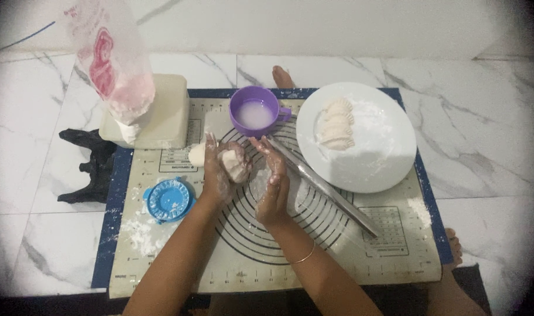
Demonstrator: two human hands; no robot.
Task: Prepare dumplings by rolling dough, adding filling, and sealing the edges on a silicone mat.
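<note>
on the floor mat: a person is sitting on a marble floor [489,146] with a pastry mat [243,257] spread in front, bare feet showing past its far edge and at its near right corner.
left hand: the left hand [215,172] is cupping a lump of dough [235,165], fingers curled around it, floury.
right hand: the right hand [274,181] is lying open-palmed just beside the lump, fingertips touching or nearly touching it; it is not gripping anything.
dough location: the lump is sitting between both hands above the ringed centre of the mat, near the purple cup [254,110].
done so far: a few folded dumplings [336,124] are lying on the left part of the white plate [390,158]; judging by that, several pieces are finished.
left to do: the lump in hand is looking unshaped, and a second dough ball [197,154] is waiting just left of the left hand.
tools: a metal rolling pin [325,187] is lying slanted beside the right hand, its far end near the plate rim; a blue dumpling press [169,200] is resting open near the left forearm.
edges: a cream box [164,117] with a plastic bag [112,64] on it is crowding the far left corner; a dark object [91,167] is lying off the mat's left edge.
open room: the near half of the mat is staying bare apart from flour patches.
</note>
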